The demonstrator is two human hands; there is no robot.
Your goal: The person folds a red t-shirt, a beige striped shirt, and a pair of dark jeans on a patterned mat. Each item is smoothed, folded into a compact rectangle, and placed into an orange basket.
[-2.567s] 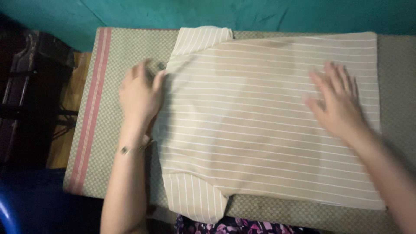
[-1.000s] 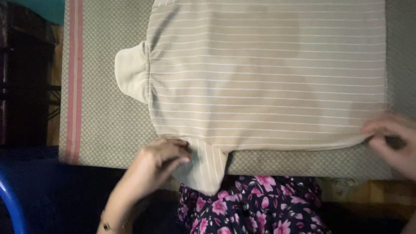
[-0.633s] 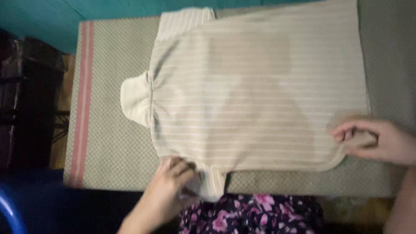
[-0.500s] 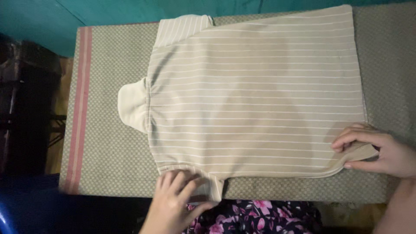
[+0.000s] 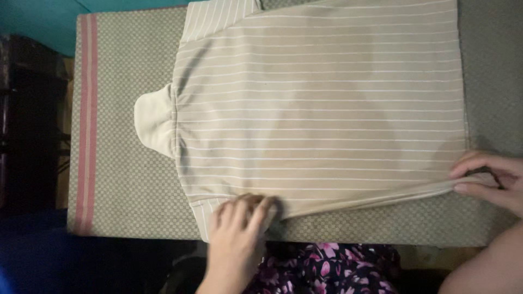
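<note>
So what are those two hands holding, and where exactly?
The right hand pinches the striped beige shirt at its near hem corner. The left hand presses on the near sleeve; whether it grips cannot be told.

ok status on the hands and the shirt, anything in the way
Left hand flat on the near sleeve. Right hand pinching the hem corner of the beige striped shirt, spread on the checked mat. Nothing in the way.
</note>
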